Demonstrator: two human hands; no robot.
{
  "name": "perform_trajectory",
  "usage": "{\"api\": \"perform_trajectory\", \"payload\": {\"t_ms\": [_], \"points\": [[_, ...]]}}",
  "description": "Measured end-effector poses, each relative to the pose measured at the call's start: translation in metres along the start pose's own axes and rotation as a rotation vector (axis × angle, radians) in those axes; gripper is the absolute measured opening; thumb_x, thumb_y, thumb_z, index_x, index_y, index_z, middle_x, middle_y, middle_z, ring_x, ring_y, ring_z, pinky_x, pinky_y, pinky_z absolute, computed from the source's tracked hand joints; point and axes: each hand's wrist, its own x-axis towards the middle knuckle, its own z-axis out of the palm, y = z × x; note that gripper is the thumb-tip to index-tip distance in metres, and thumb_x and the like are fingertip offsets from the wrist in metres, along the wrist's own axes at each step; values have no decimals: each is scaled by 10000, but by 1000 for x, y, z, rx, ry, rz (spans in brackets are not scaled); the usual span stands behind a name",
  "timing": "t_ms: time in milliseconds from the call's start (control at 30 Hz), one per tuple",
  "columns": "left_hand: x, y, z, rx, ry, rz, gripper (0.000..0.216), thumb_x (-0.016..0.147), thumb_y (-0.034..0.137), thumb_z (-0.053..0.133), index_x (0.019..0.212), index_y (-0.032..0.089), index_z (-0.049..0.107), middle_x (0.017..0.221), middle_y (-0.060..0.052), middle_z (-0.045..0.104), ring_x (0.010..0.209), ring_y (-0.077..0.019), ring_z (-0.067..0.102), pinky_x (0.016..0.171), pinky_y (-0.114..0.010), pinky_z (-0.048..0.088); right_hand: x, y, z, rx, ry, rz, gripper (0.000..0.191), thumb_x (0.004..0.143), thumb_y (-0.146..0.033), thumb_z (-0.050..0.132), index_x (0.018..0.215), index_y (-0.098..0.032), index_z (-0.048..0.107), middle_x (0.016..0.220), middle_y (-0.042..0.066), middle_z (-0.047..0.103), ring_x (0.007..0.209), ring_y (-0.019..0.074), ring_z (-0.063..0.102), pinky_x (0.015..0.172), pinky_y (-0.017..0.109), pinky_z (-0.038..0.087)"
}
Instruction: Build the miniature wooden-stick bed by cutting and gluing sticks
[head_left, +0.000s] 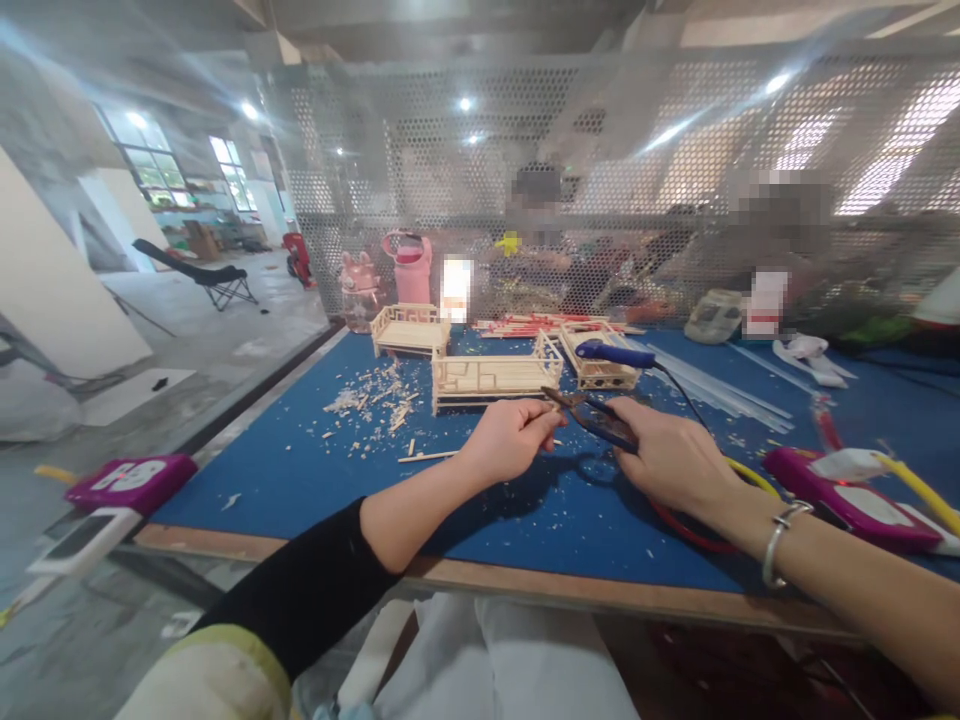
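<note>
My left hand (510, 440) is closed in a pinch over the blue mat, holding what looks like a short bit of wooden stick, mostly hidden by the fingers. Its fingertips meet the jaws of dark-handled cutting pliers (600, 420). Around the handles of these pliers my right hand (671, 455) is closed. Just beyond, a small model bench of pale wooden sticks (495, 378) stands upright. A second stick bench (411, 332) is behind it to the left. To the right, a stick frame (596, 365) has a blue glue gun (615, 353) over it.
Wood offcuts (394, 405) litter the mat's left side; a loose stick (427, 457) lies by my left wrist. Clear glue sticks (720, 385), red sticks (525, 325) and a jar (714, 316) are farther back. Purple power strips (847, 500) sit at both sides. People are behind the mesh screen (435, 180).
</note>
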Motion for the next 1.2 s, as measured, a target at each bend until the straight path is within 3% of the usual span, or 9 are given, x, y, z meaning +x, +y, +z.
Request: {"api": "perform_trajectory", "payload": {"t_ms": [100,300,467,600,700,800,967,1100,1200], "points": [[4,-5,-7,-2,23,-35,299,815,374,441,727,143,610,549,19,552,469,-89,444,496,-212,344,1,-1,-10,14,-5,40,341,711,-201,446,1044,-179,516,1021,103,646,904,261,613,674,309,414],[11,-10,-22,-74,222,-17,283,815,379,447,777,150,609,610,7,588,498,-82,475,522,-202,381,-15,-3,-13,126,-289,254,442,758,-308,455,1161,-125,460,823,145,664,747,288,636,645,367,431],[10,-10,-21,8,211,9,287,818,375,448,736,149,605,599,6,581,509,-89,479,531,-208,382,-8,8,3,310,-102,382,669,766,-502,468,1267,-71,364,1189,258,530,1065,353,545,817,431,440],[8,-11,-20,93,191,22,328,830,399,432,736,146,617,593,7,573,515,-96,475,542,-216,376,1,27,6,543,29,315,531,852,-512,305,1230,-165,440,1176,170,574,1041,282,573,818,397,463],[9,-12,-21,93,196,47,333,831,403,434,776,145,638,612,4,573,544,-105,478,547,-216,373,-8,44,11,352,19,143,423,797,-487,436,1066,-196,582,1081,135,625,1010,288,578,869,422,436],[9,-13,-21,82,184,56,285,825,331,453,847,141,665,705,-13,610,570,-105,475,548,-216,371,-27,59,23,168,-98,-2,419,767,-435,488,1076,-179,607,1060,138,626,991,298,577,884,444,428],[7,-9,-13,-83,74,-93,317,794,188,483,1066,121,631,681,8,585,543,-85,470,565,-217,378,-45,50,26,-5,5,159,378,823,-339,390,1047,-147,627,959,184,626,870,343,597,775,499,451],[8,-4,-8,-353,116,-125,561,720,131,583,1267,97,462,637,47,558,574,-66,495,625,-214,387,-12,9,3,362,158,73,333,835,-346,374,918,-187,654,977,115,644,916,272,581,815,412,432],[10,-5,-9,-512,183,-124,696,672,168,650,1315,107,390,616,62,557,554,-60,488,602,-214,379,32,-26,-3,857,-94,72,311,770,-448,476,775,-191,650,657,26,619,629,171,554,605,303,425]]}}
